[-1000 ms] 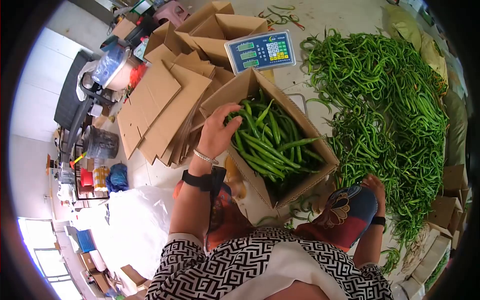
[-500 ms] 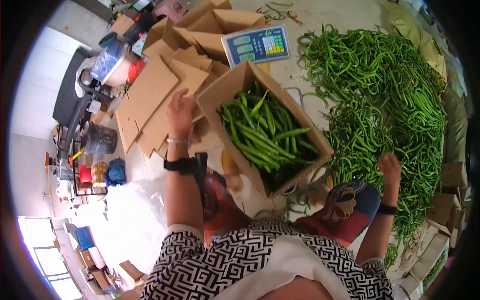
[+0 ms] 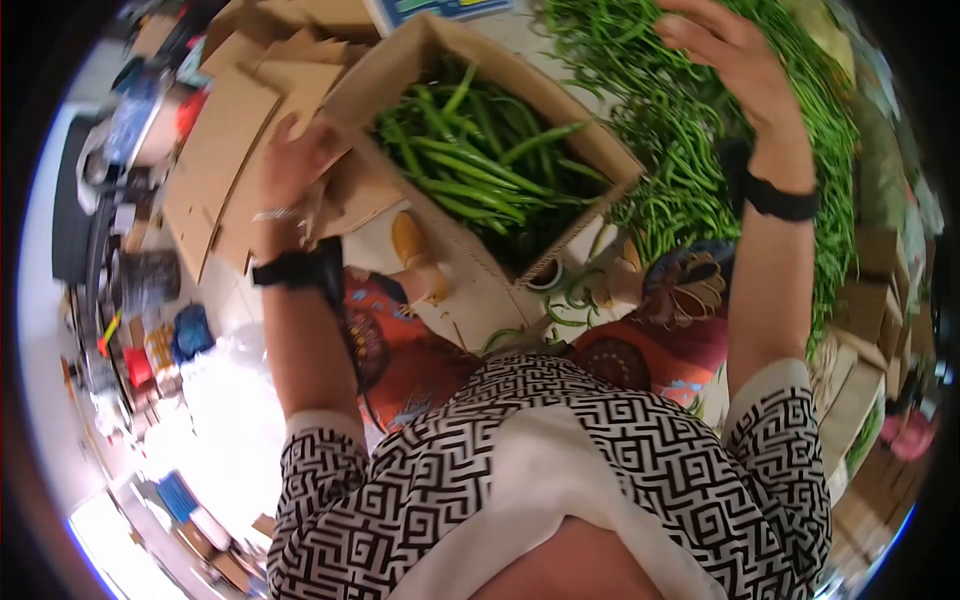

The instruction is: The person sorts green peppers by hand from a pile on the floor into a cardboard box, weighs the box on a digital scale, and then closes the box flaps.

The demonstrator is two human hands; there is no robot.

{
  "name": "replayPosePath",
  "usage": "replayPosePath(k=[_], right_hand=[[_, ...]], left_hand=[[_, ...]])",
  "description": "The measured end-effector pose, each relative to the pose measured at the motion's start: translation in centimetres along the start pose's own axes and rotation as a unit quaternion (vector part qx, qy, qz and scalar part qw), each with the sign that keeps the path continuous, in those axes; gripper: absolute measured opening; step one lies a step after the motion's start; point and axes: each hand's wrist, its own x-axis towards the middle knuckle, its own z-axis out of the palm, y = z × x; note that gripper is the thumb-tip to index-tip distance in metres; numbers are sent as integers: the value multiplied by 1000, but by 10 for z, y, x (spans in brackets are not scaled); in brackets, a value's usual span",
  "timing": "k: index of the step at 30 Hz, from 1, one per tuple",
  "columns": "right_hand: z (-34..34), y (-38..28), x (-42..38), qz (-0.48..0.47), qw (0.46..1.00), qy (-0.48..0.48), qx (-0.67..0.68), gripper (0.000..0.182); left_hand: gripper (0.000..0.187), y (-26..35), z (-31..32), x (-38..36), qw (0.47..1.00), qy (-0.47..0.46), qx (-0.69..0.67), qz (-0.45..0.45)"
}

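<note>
A cardboard box [image 3: 365,85] holding long green peppers [image 3: 480,170] stands in front of me. Just left of the box, over flat cardboard sheets, is my left hand [image 3: 298,165], somewhat blurred, with its fingers apart and nothing seen in it. My right hand [image 3: 735,65] is raised over the big pile of green peppers [image 3: 680,150] to the right of the box, its fingers stretched out and holding nothing that I can see.
Flat cardboard sheets [image 3: 225,150] lie at the left. A blue and white scale [image 3: 440,8] shows at the top edge behind the box. Open cartons [image 3: 865,310] and sacks line the right. White plastic sheeting [image 3: 220,410] lies lower left.
My right hand has moved up and forward over the pepper pile. My left hand has shifted a little left. The view has tilted, so the box sits higher in it.
</note>
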Motion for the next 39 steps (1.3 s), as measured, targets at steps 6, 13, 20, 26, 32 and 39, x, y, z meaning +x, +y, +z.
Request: replayPosePath(k=[6,13,20,26,32,39], right_hand=[[-38,141,22,-13,981,-82,-174,47],[34,304,-17,-33,887,-204,-413,27],[155,444,-64,-129,767,-397,-488,42],[118,488,-58,-34,716,-277,-640,58],[86,442,-28,281,872,-349,-194,41],[-12,311,-8,136,909,-325,-223,44]], left_hand=[[47,83,-18,-32,965,89,-147,-197],[32,49,-36,-18,856,168,-432,-227],[28,73,-8,15,837,235,-432,-239],[33,89,0,18,836,238,-440,-224],[32,93,-24,-22,774,307,-545,-98],[48,83,-57,-71,688,378,-615,-77]])
